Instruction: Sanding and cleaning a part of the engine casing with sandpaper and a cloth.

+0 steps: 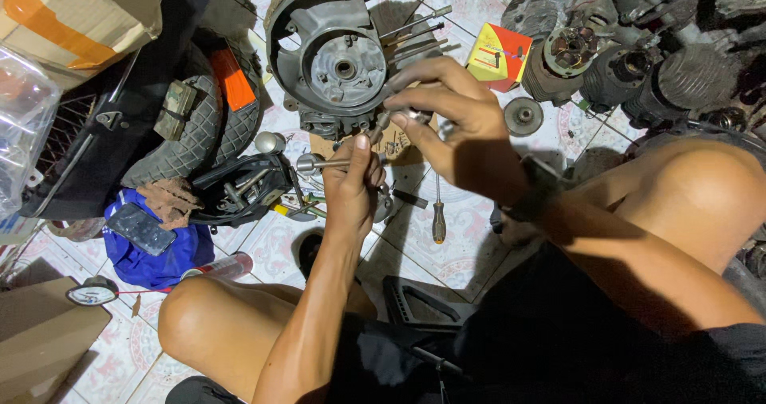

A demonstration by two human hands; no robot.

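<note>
My left hand (353,182) grips a metal socket wrench (309,163) with a round knob end pointing left. My right hand (447,125) pinches a small metal part (384,119) just above the wrench's tip, fingers closed on it. Both hands hover in front of a grey engine crankcase (339,57) that lies on the tiled floor with several long studs (415,33) sticking out to the right. My bare knees frame the view, the left one (195,320) low and the right one (702,189) at the right.
A screwdriver with an orange-brown handle (438,216) lies on the tiles under my hands. A small tyre (199,125), a blue bag (152,244), cardboard boxes (76,9), a red-and-yellow box (499,53) and several engine cylinders (638,73) ring the spot.
</note>
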